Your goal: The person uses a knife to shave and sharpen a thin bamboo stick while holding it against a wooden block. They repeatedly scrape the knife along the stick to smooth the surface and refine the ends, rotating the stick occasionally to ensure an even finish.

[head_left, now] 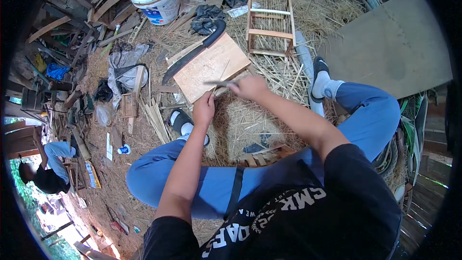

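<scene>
My right hand [251,87] is closed around a knife, its blade [216,83] pointing left over the near part of a wooden board [211,62]. My left hand [204,110] is closed at the board's near edge, just below the blade. It pinches a thin strip [224,71], which seems to run up past the blade over the board; its lower end is hidden in my fingers. A machete [185,61] with a curved black handle lies along the board's far left side.
A slatted wooden frame [271,24] stands on straw beyond the board, with cut strips [286,79] scattered nearby. At the far left is a white bucket [156,0]. A large flat sheet [390,43] lies at right. Another person [45,171] sits at far left.
</scene>
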Demonstrator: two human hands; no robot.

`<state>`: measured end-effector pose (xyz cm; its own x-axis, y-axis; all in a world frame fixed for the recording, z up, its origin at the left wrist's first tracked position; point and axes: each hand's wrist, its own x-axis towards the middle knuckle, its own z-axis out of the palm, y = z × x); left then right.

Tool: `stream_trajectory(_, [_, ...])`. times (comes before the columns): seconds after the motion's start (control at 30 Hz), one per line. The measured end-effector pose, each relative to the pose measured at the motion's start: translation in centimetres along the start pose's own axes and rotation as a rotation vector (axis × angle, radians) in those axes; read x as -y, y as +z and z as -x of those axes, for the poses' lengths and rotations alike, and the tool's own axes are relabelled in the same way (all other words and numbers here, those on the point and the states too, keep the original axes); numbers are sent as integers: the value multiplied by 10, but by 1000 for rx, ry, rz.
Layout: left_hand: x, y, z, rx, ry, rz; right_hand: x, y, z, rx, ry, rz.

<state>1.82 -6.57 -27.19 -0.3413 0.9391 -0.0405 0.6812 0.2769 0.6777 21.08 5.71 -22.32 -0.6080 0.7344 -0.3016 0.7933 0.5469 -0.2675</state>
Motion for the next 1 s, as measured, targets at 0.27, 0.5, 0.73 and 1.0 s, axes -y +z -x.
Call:
stream_trajectory(0.27, [-2, -1, 3, 19, -53, -69, 5, 24, 0, -72, 39, -48])
stream_trajectory(0.5, [0, 5, -4, 15, -29, 2, 21, 26, -3, -102, 117, -101])
stream_trajectory(0.73, [-1, 6, -7, 35, -51, 53, 23, 35, -4, -148, 112, -94])
stream_trajectory(1.0, [0, 4, -4, 50, -52, 81, 17, 33, 6, -170, 61, -42])
